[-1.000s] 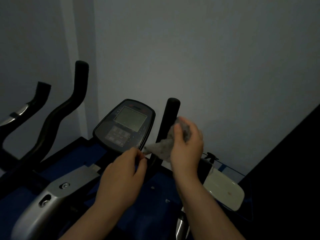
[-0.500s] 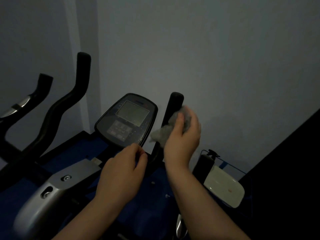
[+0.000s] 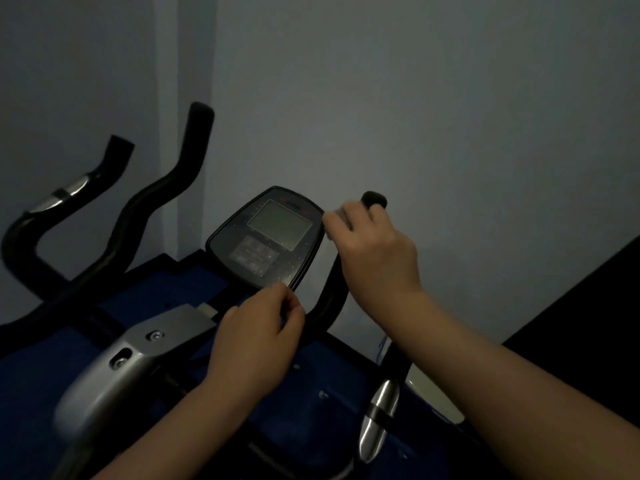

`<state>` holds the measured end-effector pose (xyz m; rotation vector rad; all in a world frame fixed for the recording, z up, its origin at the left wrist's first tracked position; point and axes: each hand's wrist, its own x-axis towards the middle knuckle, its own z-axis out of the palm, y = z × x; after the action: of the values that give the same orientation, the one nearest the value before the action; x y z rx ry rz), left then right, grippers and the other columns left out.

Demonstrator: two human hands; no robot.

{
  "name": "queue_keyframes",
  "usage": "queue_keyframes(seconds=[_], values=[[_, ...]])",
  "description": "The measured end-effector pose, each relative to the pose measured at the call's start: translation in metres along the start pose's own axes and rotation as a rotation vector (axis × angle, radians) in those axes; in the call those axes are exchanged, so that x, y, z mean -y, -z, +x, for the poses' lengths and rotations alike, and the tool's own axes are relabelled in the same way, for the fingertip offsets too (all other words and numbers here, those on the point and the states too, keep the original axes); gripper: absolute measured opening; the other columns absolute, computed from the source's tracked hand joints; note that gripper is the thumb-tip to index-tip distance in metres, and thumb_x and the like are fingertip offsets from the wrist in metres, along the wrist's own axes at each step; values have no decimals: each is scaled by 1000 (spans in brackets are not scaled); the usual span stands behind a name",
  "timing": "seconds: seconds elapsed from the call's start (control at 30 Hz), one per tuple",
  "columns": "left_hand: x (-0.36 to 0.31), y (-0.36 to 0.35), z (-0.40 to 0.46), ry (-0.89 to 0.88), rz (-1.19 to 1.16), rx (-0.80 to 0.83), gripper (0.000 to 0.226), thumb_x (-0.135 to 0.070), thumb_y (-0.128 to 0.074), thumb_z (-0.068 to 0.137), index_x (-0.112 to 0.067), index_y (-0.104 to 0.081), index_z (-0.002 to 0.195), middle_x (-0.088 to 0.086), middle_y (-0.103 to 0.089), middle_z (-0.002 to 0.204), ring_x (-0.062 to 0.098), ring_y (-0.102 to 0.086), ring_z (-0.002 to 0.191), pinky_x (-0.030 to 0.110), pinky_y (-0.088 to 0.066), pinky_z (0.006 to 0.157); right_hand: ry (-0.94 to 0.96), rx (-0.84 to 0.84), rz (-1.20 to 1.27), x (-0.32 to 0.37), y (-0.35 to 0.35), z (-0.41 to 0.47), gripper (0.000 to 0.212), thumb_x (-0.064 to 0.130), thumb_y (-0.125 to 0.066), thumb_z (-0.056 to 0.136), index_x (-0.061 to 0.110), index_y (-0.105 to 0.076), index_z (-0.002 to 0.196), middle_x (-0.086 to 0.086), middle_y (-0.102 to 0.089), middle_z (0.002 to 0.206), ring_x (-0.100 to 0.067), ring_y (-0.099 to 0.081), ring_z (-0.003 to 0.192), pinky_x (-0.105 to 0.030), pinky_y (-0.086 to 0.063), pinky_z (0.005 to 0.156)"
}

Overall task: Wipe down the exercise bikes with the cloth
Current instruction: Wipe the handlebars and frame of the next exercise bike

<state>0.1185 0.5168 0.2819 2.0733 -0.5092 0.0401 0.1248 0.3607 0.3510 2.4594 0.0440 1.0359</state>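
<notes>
While the fingers [image 3: 349, 216] of the right hand [image 3: 377, 251] curl round the right handlebar [image 3: 329, 299] just under its rounded tip, they clamp the cloth [image 3: 335, 216] against the grip, only a pale scrap showing at the knuckles. Near and left of it, the left hand [image 3: 256, 341] hovers below the console [image 3: 266, 237], thumb and forefinger pinched together; whether they hold anything I cannot tell. Judging by this, the grip-wiping step is underway, and the next move calls for sliding the wrapped cloth down the bar's curve. Open room lies right toward the bare wall [image 3: 450, 116]; the console edge sits just beside the knuckles, so strokes should stay along the bar.
</notes>
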Motion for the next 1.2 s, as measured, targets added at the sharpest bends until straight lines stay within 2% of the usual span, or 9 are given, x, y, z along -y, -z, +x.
queue_keyframes(seconds=[0.13,0.3,0.47,0.6,0.7,0.83,0.97,1.1,1.2], values=[[6,7,-6,-5,-51,9,11,-30,-50,93,-30,-56,83,-12,-55,70,6,-49,60,28,-33,61,88,399,226,6,7,-10,26,11,-69,78,21,-61,100,-1,-60,99,-23,-59,78,-27,-42,48],[19,16,-23,-84,-26,5,10,-26,-49,94,-29,-59,97,-15,-56,87,4,-50,79,29,-39,73,-166,189,391,18,9,-21,23,12,-67,82,23,-68,103,2,-64,99,-23,-61,78,-26,-46,53],[31,23,-42,-97,-56,-37,20,-21,-52,92,-29,-59,109,-13,-57,100,3,-49,96,25,-41,83,-290,244,729,52,29,-63,27,12,-62,86,27,-66,108,7,-63,108,-12,-59,93,-27,-51,77],[33,24,-44,-90,-70,-58,17,-21,-54,91,-28,-60,105,-14,-57,98,4,-49,97,24,-39,81,-632,17,756,33,26,-60,25,10,-58,89,22,-66,109,5,-56,111,-6,-55,95,-17,-48,81],[34,22,-43,-77,-105,-45,15,-21,-54,91,-28,-60,102,-16,-56,95,3,-50,92,22,-39,76,-875,73,896,83,34,-84,19,17,-55,93,24,-61,110,6,-47,117,5,-50,96,0,-41,78],[38,23,-39,-10,-243,-44,15,-16,-53,92,-27,-62,96,-14,-60,94,-2,-54,81,12,-38,67,-615,155,959,86,43,-84,16,10,-58,90,20,-63,102,4,-50,111,3,-50,96,-1,-37,79],[43,24,-41,84,-433,-136,22,-7,-50,91,-25,-62,91,-8,-64,93,2,-59,85,9,-43,70,-792,44,904,81,40,-83,17,9,-57,91,19,-63,103,0,-49,113,6,-49,95,2,-34,78],[40,28,-42,99,-516,-205,25,0,-49,88,-22,-61,87,-8,-64,87,-1,-60,81,11,-45,70,-420,341,1097,119,58,-95,24,7,-58,90,19,-63,110,4,-50,113,-1,-52,99,-9,-44,84],[38,32,-48,130,-590,-222,29,2,-49,88,-26,-59,84,-8,-64,85,1,-61,79,14,-47,73,-314,526,1266,85,75,-84,29,18,-60,91,23,-55,119,10,-56,111,1,-55,101,-14,-45,86]])
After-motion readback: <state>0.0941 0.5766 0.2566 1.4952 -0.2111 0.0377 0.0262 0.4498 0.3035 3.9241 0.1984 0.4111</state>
